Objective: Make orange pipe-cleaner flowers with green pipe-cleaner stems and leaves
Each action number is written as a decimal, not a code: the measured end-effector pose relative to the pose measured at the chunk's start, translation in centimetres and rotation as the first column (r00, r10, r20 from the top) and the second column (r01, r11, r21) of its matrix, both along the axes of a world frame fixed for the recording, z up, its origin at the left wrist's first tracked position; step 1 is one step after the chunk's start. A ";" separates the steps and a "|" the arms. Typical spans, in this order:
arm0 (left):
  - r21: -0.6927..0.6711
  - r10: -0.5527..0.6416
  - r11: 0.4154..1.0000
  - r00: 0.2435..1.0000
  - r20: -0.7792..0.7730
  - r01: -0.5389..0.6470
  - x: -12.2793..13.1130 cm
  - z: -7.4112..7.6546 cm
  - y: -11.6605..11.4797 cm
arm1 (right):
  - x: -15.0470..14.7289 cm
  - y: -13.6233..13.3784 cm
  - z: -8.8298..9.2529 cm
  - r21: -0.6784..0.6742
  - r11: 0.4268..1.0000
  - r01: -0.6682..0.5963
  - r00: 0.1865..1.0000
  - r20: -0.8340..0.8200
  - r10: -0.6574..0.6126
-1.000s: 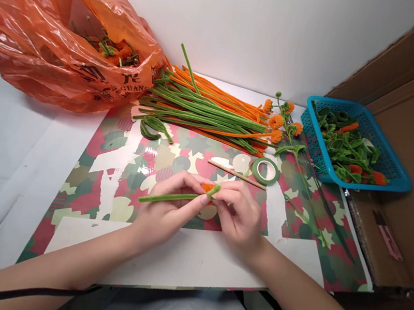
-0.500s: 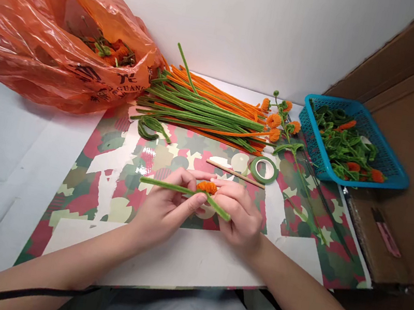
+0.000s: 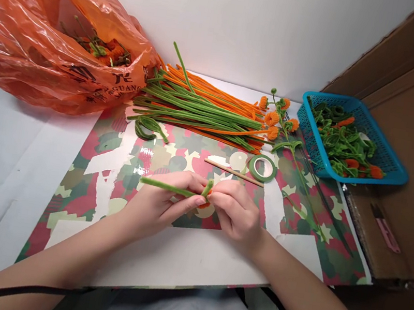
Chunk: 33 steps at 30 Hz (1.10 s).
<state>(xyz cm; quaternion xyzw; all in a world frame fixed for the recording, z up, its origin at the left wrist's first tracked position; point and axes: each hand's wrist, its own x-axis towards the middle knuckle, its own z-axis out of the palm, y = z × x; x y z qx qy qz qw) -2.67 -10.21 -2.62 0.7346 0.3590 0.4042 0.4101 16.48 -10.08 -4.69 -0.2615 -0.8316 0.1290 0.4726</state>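
My left hand [image 3: 164,200] is closed, pinching a green pipe cleaner [image 3: 166,187] whose long end points left and whose short end sticks up. Below the crossing of the stem, a small orange pipe-cleaner flower [image 3: 204,205] shows between the hands, mostly hidden by fingers. My right hand [image 3: 237,212] is closed at the flower, its fingertips pressed against the orange part beside the short green end. Behind the hands lie a thin wooden stick [image 3: 233,172] and a roll of green tape [image 3: 262,169].
Green and orange pipe cleaners [image 3: 202,107] lie in a bundle at the back. An orange plastic bag [image 3: 49,62] stands left; a blue basket [image 3: 365,172] of green and orange pieces is at right. Finished-looking orange flowers [image 3: 271,118] lie between. A pink cutter [image 3: 387,233] rests on cardboard.
The short green end has swung from pointing down right to pointing up. The orange flower has turned below the stem and is more covered by my fingers.
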 end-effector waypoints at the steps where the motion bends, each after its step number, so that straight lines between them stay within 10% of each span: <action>1: -0.073 -0.006 0.997 1.000 0.018 0.007 -0.1 0.2 0.0 | 0.0 0.0 0.0 -0.014 1.000 -0.001 1.000 0.002 0.001; 7: -0.532 0.044 0.842 0.973 0.226 0.086 0.2 0.6 -0.2 | 0.3 0.1 0.2 0.012 1.000 0.010 1.000 0.004 -0.011; 12: -0.568 0.057 0.816 0.962 0.268 0.109 0.4 0.6 -0.2 | 0.3 0.2 0.1 0.053 0.998 0.018 1.000 0.004 -0.018; 20: -0.142 0.070 0.988 0.996 0.053 -0.062 0.5 0.1 -0.4 | -0.2 -0.4 0.3 -0.207 0.976 0.073 0.994 -0.060 -0.087; 26: 0.181 0.149 0.974 0.988 -0.044 -0.138 0.4 -0.3 -0.6 | -0.7 -1.0 0.5 -0.453 0.891 0.039 0.987 -0.119 -0.104; 30: -0.122 0.156 0.982 0.983 0.093 -0.144 1.0 -0.1 -1.0 | -0.5 -0.9 0.3 -0.324 0.944 0.057 0.990 -0.104 -0.096; 33: -0.480 0.165 0.877 0.952 0.257 -0.022 1.3 0.2 -1.1 | -0.1 -0.6 0.1 -0.121 0.990 0.069 0.995 -0.057 -0.076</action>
